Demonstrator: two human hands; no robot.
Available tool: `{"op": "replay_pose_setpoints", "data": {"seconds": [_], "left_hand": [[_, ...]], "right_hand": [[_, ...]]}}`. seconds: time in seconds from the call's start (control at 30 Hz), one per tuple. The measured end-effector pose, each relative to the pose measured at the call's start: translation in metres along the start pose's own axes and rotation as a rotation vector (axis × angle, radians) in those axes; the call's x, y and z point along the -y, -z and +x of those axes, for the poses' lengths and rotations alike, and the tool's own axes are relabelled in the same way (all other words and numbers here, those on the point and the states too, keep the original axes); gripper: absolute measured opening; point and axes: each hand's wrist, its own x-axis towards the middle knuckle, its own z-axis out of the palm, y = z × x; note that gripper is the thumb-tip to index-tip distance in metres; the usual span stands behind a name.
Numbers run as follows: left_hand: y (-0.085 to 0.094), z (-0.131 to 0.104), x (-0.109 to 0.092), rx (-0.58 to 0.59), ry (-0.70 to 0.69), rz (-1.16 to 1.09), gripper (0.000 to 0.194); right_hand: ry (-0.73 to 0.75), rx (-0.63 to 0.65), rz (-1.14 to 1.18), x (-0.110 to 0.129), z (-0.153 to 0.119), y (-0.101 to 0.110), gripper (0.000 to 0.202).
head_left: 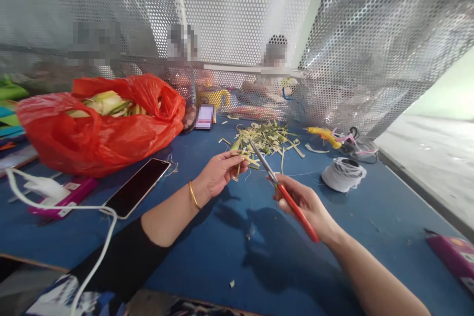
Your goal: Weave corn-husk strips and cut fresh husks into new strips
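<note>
My left hand [222, 173] pinches a small bundle of pale yellow-green plant strips [249, 159] above the table, its fingers closed round one end. In my right hand [301, 200] is a pair of scissors [294, 207] with red handles, the grey blades pointing up and left toward the strips. The blade tips are near the strips; from here I cannot tell whether they touch. Behind both hands lies a loose heap of cut strips [268, 136] in green and straw tones.
A red plastic bag [103, 143] of plant husks stands left, with a black-screened phone [137, 187] before it. A white spool of thread [342, 175] and a yellow glue gun [326, 136] are on the right. A perforated metal screen [244, 19] closes off the blue table [207, 266] at the back.
</note>
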Motion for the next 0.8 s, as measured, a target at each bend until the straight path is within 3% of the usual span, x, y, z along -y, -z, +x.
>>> {"op": "replay_pose_setpoints", "data": {"seconds": [0.13, 0.43, 0.8], "left_hand": [[0.0003, -0.0005, -0.002, -0.052, -0.054, -0.082, 0.01], [-0.0015, -0.0037, -0.0042, -0.143, -0.113, -0.179, 0.01], [-0.0088, -0.0081, 0.0016, -0.102, -0.068, -0.182, 0.018]], "right_hand": [[-0.028, 0.057, -0.141, 0.0025, -0.0019, -0.0012, 0.062], [0.007, -0.058, -0.412, -0.0033, 0.0, -0.0028, 0.057], [0.009, -0.13, -0.457, -0.0057, 0.0012, -0.0026, 0.056]]}}
